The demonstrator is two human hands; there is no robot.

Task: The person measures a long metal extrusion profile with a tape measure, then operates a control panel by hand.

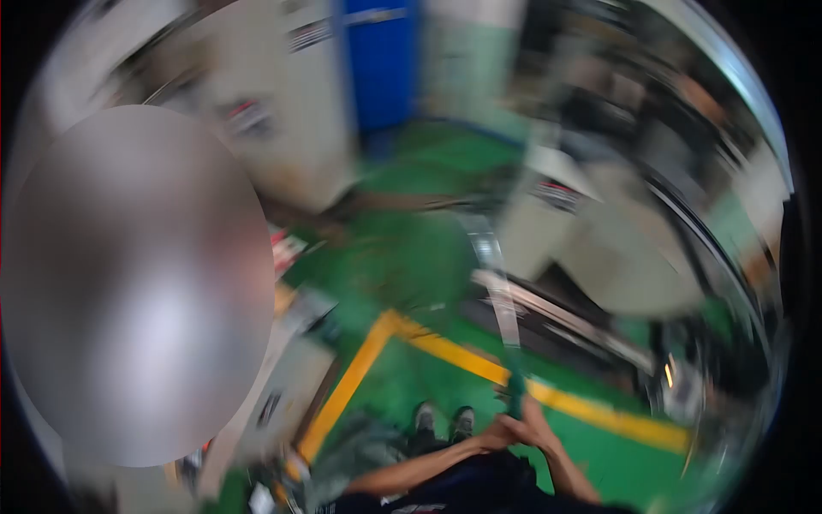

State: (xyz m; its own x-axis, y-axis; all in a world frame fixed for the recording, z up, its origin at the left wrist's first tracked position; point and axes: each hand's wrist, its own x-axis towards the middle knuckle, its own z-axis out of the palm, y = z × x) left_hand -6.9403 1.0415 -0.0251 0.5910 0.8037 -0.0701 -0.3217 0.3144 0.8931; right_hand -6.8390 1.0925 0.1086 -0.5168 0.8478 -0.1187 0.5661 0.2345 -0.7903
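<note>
My left hand [495, 434] and my right hand [533, 421] are close together in front of my body, low in the head view. Both are closed around the lower end of a long tool with a dark green handle [515, 384]. Its pale, shiny shaft [499, 295] points up and away from me. Motion blur hides what kind of tool it is. My fingers partly cover the grip, and single fingers are hard to make out.
A yellow floor line [454, 358] bends across the green floor [402, 248] ahead of my shoes. Grey machine housings [291, 111] stand at upper left, near a blue panel [381, 68]. Blurred machinery [634, 240] fills the right. A grey oval blots out the left.
</note>
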